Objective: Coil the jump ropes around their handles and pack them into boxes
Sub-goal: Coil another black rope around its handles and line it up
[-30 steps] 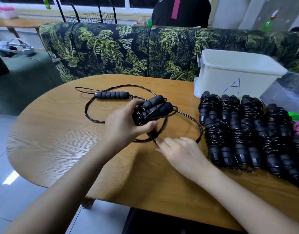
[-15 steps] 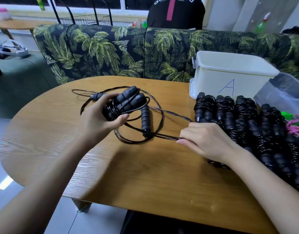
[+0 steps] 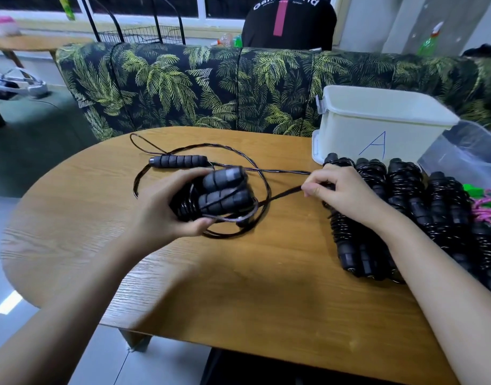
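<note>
- Round wooden table [image 3: 238,287], palm-print sofa [image 3: 183,87] behind.
- Left hand [image 3: 158,215] grips two black foam handles [image 3: 225,190], partly cord-wrapped.
- Right hand [image 3: 341,193] pinches thin black cord [image 3: 283,194] taut, farther back than before.

Forearms [image 3: 80,298] bare to the frame edge; left hand [image 3: 161,215], right hand [image 3: 347,195] likewise bare.

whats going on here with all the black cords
A person is winding a black jump rope around its handles. The left hand grips the paired handles, partly wrapped, while the right hand pinches the rope, stretched taut. A loose handle and slack loops lie on the table. Finished bundles sit in rows before the white box marked A.
</note>
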Motion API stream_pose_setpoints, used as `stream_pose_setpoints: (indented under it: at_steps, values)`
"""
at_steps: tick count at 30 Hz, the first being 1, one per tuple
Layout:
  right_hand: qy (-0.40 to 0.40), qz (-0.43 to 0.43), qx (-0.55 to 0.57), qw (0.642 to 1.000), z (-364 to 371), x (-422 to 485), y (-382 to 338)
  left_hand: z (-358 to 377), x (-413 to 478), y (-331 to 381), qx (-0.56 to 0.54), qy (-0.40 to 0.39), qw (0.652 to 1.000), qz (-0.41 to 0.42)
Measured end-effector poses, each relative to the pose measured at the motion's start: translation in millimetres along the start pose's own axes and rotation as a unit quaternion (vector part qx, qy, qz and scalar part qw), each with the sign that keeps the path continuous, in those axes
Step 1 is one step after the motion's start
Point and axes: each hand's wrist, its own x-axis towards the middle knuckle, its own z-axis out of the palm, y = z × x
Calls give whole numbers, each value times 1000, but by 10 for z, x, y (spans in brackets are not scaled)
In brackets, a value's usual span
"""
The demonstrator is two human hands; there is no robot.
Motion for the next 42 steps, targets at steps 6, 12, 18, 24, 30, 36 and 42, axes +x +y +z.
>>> stream_pose_setpoints:
  at_steps: [6,12,18,24,30,36,42]
  values:
    - [11,32,-118,992,160,351,-248,226,90,464,266,-116,941,177]
    - [111,-33,-101,988,160,340,-616,422,95,490,360,-106,922,98]
    - [129,-101,-97,982,300,-117,-909,489,157,385,431,-44,901,-1]
    - [71,-45,-23,996,402,-452,-788,441,186,397,383,-22,922,-40]
    - [11,48,89,995,537,-516,-684,441,195,423,208,-11,971,-120]
    - [2,128,238,963,635,-458,-727,511,152,390,-35,4,977,-211]
    - [55,154,296,941,741,-400,-821,475,151,432,-108,-23,967,-229]
